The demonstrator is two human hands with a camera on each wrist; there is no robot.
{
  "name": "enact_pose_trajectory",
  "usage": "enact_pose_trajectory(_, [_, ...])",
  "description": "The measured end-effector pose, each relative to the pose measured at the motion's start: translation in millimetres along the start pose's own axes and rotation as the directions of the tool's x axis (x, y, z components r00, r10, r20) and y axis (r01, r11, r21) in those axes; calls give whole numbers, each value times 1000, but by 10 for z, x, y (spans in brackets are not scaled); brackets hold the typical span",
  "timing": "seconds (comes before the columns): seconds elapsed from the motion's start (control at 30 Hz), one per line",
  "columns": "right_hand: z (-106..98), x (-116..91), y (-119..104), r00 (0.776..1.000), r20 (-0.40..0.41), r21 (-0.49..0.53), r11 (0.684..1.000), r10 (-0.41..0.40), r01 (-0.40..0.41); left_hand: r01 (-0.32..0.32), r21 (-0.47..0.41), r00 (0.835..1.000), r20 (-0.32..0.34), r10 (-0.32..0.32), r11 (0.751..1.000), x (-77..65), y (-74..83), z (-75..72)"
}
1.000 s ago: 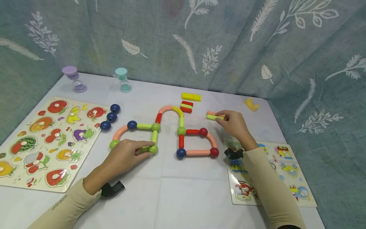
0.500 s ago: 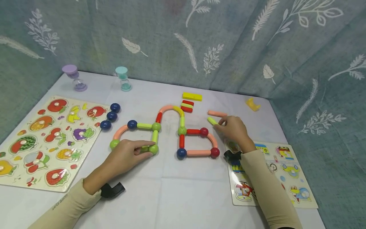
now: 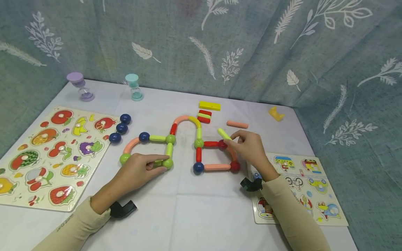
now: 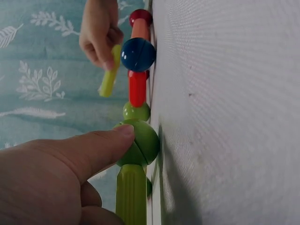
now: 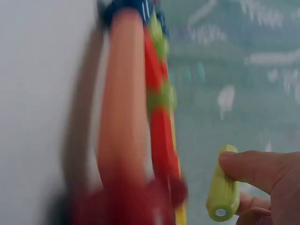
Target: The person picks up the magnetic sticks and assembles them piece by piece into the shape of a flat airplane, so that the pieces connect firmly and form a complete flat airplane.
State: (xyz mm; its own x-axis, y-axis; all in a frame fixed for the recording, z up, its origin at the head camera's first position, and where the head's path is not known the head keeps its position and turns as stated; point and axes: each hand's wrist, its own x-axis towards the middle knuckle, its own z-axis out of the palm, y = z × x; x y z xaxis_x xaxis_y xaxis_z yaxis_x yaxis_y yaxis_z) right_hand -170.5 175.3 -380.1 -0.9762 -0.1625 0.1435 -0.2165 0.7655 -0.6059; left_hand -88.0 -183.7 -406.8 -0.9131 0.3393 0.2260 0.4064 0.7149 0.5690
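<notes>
My left hand [image 3: 138, 172] rests low over the left part of a linked figure of rods and balls. Its thumb and index finger pinch a green ball [image 4: 145, 143] at the corner, and the hand covers part of the green rod [image 4: 131, 194] joined to it. Between the thumb and fingers of my right hand [image 3: 249, 148] is a short yellow-green rod [image 3: 224, 134], held tilted above the figure's right loop. A metal dot shows on its end [image 5: 221, 212] in the right wrist view. Below that hand, a red ball [image 3: 222, 144] and a curved pink rod are partly hidden.
A pink rod [image 3: 237, 124], small red and green rods [image 3: 204, 116] and a yellow block [image 3: 210, 106] lie behind the figure. Blue balls [image 3: 121, 128] sit beside a fruit puzzle board [image 3: 75, 200]. A vehicle puzzle board [image 3: 333, 188] lies under my right arm. Two sand timers [image 3: 135, 89] stand behind.
My right hand has picked the yellow-green rod from beside the pink rod and carried it left, towards the figure's right loop. My left hand has stayed in place.
</notes>
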Motion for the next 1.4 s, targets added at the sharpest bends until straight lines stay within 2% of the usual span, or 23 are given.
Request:
enact_pose_trajectory(0.2, [310, -315, -458, 993, 81, 111, 991, -84, 75, -13, -5, 1000, -8, 13, 1000, 3, -24, 20])
enact_pose_trajectory(0.27, [432, -445, -601, 984, 118, 128, 985, -135, 120, -28, -5, 1000, -14, 28, 1000, 0, -24, 26])
enact_pose_trajectory(0.4, [655, -669, -775, 952, 175, 153, 962, -253, 227, -33, 4, 999, -15, 33, 999, -11, -10, 21])
enact_pose_trajectory(0.5, [793, -767, -801, 935, 191, 170, 948, -298, 267, -12, 9, 1000, -3, 12, 1000, -10, 9, 18])
enact_pose_trajectory(0.67, [942, -830, -782, 935, 212, 195, 950, -284, 245, 1, 0, 1000, 8, -1, 1000, -9, 24, 19])
enact_pose_trajectory(1.1, [1016, -835, -801, 927, 177, 179, 937, -330, 299, 27, -26, 1000, 1, -27, 999, -36, 35, 49])
enact_pose_trajectory(1.23, [1026, -837, -802, 915, 194, 181, 929, -354, 322, 25, -21, 1000, 1, -25, 999, -33, 41, 54])
enact_pose_trajectory(1.4, [1028, -861, -807, 884, 228, 150, 912, -408, 382, 25, -23, 1000, 7, -24, 999, -30, 50, 47])
